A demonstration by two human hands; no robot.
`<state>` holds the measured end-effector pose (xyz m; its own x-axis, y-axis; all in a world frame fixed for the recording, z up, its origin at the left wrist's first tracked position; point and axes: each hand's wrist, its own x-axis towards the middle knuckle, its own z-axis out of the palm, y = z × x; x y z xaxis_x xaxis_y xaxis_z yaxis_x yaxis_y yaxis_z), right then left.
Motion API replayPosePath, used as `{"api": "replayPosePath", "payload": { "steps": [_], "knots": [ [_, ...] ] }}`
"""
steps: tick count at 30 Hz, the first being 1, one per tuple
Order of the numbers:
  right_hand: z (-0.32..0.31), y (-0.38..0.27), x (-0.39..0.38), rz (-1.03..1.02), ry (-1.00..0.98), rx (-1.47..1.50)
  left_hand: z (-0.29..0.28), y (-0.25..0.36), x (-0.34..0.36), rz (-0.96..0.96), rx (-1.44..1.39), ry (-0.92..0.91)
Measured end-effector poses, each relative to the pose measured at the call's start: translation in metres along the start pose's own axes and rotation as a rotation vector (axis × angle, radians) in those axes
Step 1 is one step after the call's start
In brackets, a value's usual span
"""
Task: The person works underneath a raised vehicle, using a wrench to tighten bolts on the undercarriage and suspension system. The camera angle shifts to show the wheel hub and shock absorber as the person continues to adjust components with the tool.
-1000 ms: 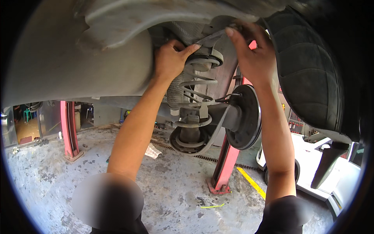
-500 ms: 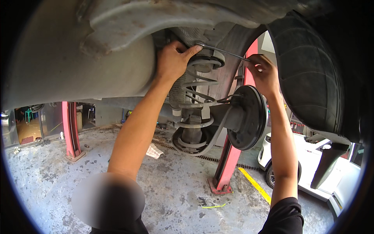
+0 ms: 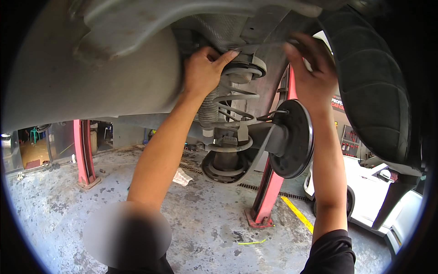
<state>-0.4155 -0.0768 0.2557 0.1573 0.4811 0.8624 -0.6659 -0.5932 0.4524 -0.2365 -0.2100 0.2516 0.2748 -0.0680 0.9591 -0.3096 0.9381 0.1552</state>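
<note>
— Up at the top middle of the frame, what has the left hand got?

— It is curled over the upper seat of the strut, thumb stretched along the seat's rim, fingers wrapped behind it against the underside of the car body. So it is grasping the strut's top.

— And how far along would you judge the job?

— Somewhere in the middle. The wheel is off, since the bare hub plate shows at centre right. The strut is in place under the arch, its spring seated and its foot low at the centre. What is left looks like work at the top mount; I cannot see any fastener there.

— Which way does the strut run?

— Its long axis is close to vertical, top end up into the arch at the top middle, bottom end pointing down at the floor, leaning slightly.

— And the right hand?

— Raised at the upper right, back towards the camera, fingers reaching up to the dark arch lining beside the tyre. It is blurred; whether it grips anything I cannot tell.
</note>
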Motion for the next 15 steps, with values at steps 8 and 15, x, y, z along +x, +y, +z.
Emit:
{"api": "replayPosePath", "payload": {
  "steps": [8, 15],
  "knots": [
    [-0.014, 0.087, -0.017, 0.027, -0.516, -0.373, 0.0, 0.007, 0.001, -0.005, -0.014, -0.038],
    [-0.047, 0.066, 0.015, -0.024, -0.416, -0.164, 0.003, 0.003, 0.001, 0.02, -0.04, -0.011]
  ]
}}
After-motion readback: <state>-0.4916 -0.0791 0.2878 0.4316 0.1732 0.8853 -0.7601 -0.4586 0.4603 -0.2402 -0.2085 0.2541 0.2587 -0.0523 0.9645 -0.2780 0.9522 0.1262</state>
